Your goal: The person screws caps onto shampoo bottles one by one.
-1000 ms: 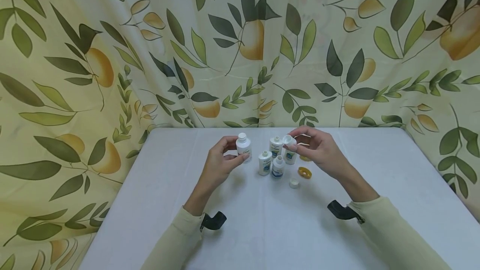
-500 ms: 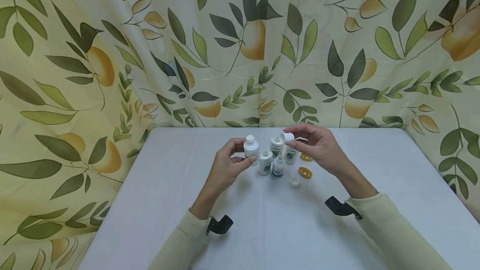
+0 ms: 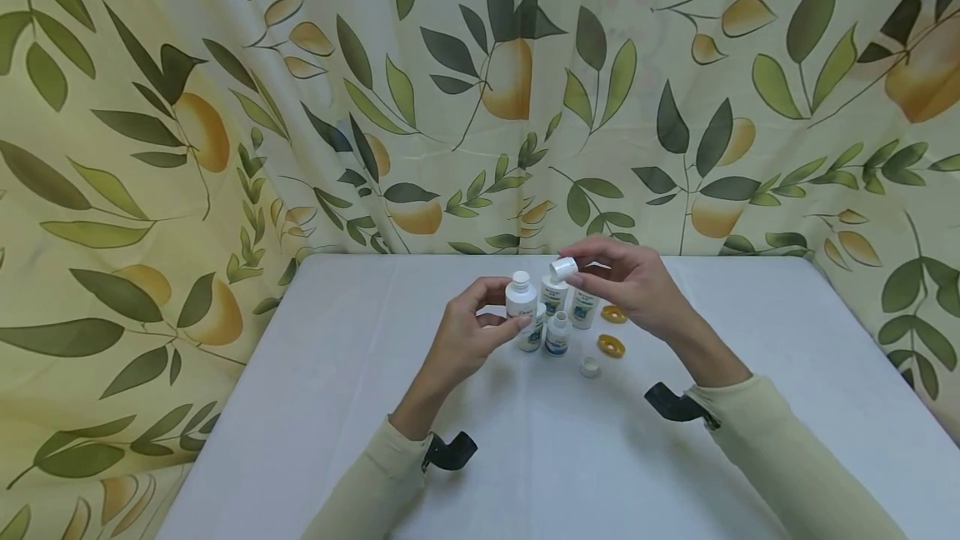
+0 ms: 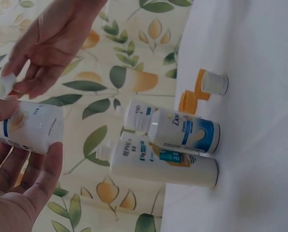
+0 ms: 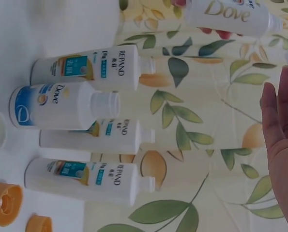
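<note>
Near mid-frame, the left hand [image 3: 474, 330] grips a bottle [image 3: 521, 299] between thumb and fingers; rightward and higher, the right hand [image 3: 633, 283] pinches a cap [image 3: 564, 268].

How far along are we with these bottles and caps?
Looks done: the four standing bottles have bare necks, with two orange caps and a loose white cap lying on the table.
In hand: the left hand holds a fifth bottle, also uncapped; the right hand pinches a second white cap, apart from it.
Left: if this is uncapping, probably only setting those two down.
</note>
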`<state>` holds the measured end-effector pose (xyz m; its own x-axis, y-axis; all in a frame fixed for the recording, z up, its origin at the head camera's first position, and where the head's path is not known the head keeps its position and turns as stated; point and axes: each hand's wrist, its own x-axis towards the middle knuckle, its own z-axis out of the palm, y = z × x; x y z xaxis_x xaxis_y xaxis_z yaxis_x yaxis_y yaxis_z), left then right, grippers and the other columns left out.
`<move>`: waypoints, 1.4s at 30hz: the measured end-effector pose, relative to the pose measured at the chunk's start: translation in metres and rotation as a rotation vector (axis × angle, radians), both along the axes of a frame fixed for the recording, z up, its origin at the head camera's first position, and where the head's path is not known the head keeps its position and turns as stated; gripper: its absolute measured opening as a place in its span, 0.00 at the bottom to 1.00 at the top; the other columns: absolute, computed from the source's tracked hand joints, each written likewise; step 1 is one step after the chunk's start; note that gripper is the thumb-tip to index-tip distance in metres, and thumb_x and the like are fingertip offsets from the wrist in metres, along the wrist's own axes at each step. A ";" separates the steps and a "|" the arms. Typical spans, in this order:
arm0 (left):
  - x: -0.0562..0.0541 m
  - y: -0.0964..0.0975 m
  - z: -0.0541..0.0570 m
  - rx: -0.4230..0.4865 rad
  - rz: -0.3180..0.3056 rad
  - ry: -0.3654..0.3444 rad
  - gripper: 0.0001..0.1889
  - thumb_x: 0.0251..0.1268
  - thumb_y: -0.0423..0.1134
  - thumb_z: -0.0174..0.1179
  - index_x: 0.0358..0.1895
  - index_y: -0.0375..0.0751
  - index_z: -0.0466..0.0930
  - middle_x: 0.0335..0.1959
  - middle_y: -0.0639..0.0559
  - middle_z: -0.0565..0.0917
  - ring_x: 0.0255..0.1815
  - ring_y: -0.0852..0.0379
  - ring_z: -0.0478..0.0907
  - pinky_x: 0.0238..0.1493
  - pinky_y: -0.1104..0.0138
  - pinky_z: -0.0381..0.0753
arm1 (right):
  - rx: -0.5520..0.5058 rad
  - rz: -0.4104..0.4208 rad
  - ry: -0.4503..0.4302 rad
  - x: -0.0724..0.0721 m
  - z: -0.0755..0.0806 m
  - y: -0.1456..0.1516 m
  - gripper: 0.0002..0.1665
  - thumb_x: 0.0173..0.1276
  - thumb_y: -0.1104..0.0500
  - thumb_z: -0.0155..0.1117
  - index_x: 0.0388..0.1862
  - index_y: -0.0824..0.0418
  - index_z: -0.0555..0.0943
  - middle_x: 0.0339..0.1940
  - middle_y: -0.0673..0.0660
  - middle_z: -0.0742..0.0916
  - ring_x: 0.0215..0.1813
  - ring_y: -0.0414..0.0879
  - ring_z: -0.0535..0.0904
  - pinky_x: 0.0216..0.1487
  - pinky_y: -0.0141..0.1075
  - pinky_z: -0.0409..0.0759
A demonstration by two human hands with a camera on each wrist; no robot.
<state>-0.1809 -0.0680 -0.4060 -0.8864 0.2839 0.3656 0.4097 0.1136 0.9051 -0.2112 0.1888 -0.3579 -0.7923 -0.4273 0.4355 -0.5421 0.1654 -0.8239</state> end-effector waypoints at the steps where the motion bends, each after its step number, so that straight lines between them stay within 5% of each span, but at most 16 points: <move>1: 0.000 0.001 0.000 0.004 -0.006 0.004 0.25 0.61 0.32 0.72 0.61 0.39 0.77 0.54 0.48 0.82 0.52 0.53 0.81 0.47 0.65 0.88 | 0.001 0.006 0.006 -0.001 0.001 0.000 0.19 0.69 0.70 0.66 0.59 0.66 0.82 0.55 0.54 0.84 0.55 0.44 0.83 0.57 0.32 0.83; 16: -0.006 0.008 0.008 -0.044 -0.044 0.038 0.25 0.63 0.33 0.71 0.63 0.39 0.76 0.55 0.49 0.82 0.54 0.55 0.80 0.48 0.66 0.87 | -0.006 0.098 0.061 -0.007 0.011 -0.012 0.21 0.70 0.73 0.63 0.61 0.67 0.81 0.56 0.65 0.80 0.58 0.48 0.77 0.57 0.33 0.84; 42: -0.013 0.011 0.012 -0.017 -0.066 0.070 0.25 0.64 0.34 0.70 0.64 0.38 0.77 0.51 0.46 0.84 0.51 0.54 0.82 0.48 0.66 0.87 | 0.052 0.059 0.038 -0.006 0.015 -0.025 0.20 0.71 0.69 0.66 0.61 0.64 0.81 0.56 0.55 0.84 0.57 0.45 0.82 0.64 0.32 0.79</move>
